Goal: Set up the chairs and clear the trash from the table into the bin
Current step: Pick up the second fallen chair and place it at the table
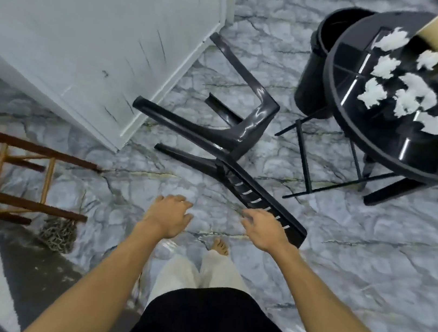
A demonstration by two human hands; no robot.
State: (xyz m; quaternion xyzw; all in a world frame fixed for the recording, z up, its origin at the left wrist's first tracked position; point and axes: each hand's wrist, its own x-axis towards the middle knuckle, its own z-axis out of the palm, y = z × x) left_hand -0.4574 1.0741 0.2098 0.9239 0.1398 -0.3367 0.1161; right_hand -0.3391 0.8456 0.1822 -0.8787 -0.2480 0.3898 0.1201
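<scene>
Chair (217,134), black plastic, lies tipped on the marble floor (368,259), its slatted back nearest the person. Right hand (265,229) overlaps that back's end, grip spread, contact unclear; left hand (170,215) hovers beside the chair, grip spread, holding nothing.

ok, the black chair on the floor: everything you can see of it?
The black chair looks like glossy moulded plastic and lies tipped over on the marble-look floor. Its legs point up-left toward the white door, and its slatted backrest runs toward the person. The right hand is at the backrest's top end, fingers spread over it; whether it grips is unclear. The left hand hovers open beside it, apart. The round black table stands to its right, not touching.
</scene>
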